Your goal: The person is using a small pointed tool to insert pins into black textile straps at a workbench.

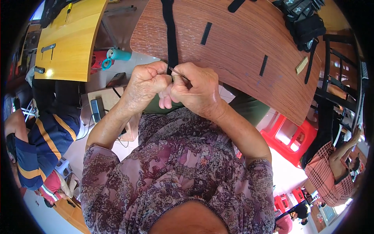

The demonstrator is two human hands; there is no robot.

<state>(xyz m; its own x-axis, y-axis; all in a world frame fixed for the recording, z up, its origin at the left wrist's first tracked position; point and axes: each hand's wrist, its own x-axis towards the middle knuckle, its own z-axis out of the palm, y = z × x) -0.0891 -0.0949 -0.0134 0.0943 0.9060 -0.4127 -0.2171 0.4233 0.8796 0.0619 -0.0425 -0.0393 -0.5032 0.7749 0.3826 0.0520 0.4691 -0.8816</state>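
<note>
A long black fabric strap point(170, 35) runs down across the brown wood-grain table and over its near edge to my hands. My left hand point(148, 82) is closed, its fingers curled round the strap's near end. Close against it, my right hand point(200, 87) is closed on a thin dark pointed tool point(180, 73), whose tip points left at the strap. The tool's other end is hidden in my right palm, so its exact kind does not show. Both hands are just off the table's near edge, above my lap.
On the brown table point(237, 46) lie short black strips point(206, 33), a yellowish block point(301, 65) and a pile of black straps point(306, 31). A yellow table point(83, 46) stands left, a teal bottle point(120, 54) between. A red stool point(288, 136) is at right; people sit on both sides.
</note>
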